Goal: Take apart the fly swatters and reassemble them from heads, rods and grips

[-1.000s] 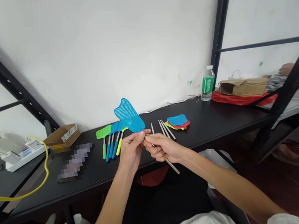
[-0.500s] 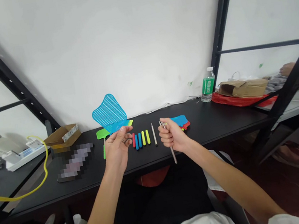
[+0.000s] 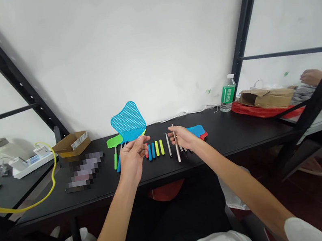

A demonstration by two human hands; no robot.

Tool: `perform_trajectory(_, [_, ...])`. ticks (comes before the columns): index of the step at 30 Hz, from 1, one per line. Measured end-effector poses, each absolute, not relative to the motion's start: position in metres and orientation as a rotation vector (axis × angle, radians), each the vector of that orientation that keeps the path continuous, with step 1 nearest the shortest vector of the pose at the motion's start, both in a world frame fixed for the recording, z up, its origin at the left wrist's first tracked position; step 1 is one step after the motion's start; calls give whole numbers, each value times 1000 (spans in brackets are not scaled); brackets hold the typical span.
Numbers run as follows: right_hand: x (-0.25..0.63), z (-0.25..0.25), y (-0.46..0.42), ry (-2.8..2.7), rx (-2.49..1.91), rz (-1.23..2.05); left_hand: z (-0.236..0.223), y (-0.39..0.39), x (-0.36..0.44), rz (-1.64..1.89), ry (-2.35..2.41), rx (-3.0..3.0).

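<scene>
My right hand point(image 3: 182, 136) pinches a slim metal rod point(image 3: 177, 146), which stands nearly upright above the table. Beneath and beside it lie several other metal rods point(image 3: 169, 146), partly hidden by the hand. My left hand point(image 3: 132, 158) has its thumb and fingers pressed together; whatever they hold is too small to make out. Behind it rises a blue fly swatter head point(image 3: 128, 119); I cannot tell whether it leans or lies on others. A green fly swatter point(image 3: 116, 161) lies to its left. Between the hands are blue grips point(image 3: 153, 150), yellow grips point(image 3: 157, 148) and a partly hidden red one.
Blue and red swatter heads point(image 3: 196, 131) lie right of my right hand. A water bottle point(image 3: 227, 95) and an open carton point(image 3: 265, 97) stand farther right. At left are a small cardboard box point(image 3: 70, 144), a power strip point(image 3: 32, 163) and a yellow cable point(image 3: 52, 171). Another person's hand point(image 3: 311, 75) shows at far right.
The rod in my right hand has risen and turned more upright, and my grip has loosened from a fist to a pinch. My left hand keeps its pinched pose. The view has shifted slightly.
</scene>
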State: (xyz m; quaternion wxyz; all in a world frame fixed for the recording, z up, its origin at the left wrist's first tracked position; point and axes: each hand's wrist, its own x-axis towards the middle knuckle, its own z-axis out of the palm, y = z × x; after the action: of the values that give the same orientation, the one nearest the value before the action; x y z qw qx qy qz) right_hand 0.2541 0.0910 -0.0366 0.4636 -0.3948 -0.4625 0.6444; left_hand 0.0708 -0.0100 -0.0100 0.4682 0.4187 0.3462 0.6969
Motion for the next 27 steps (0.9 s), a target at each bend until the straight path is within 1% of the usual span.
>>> perform_trajectory(6, [238, -53, 123, -1303, -1226, 1285, -11, -10, 70, 1704, 846, 1048])
perform_trajectory(11, [239, -64, 129, -1516, -1354, 979, -11, -10, 71, 1690, 840, 1070])
perform_trajectory(13, [237, -69, 127, -1689, -1436, 755, -10, -11, 72, 1685, 837, 1087])
perform_trajectory(16, [234, -75, 122, -2021, -1594, 290, -8, -14, 73, 1682, 828, 1106])
perform_trajectory(17, [234, -76, 121, -2094, -1619, 181, -7, -15, 74, 1682, 824, 1111])
perform_trajectory(22, [234, -75, 112, -2137, -1581, 54, -7, -15, 74, 1686, 816, 1126])
perform_trajectory(27, [232, -73, 105, -2111, -1527, 66, -7, -16, 75, 1683, 815, 1122])
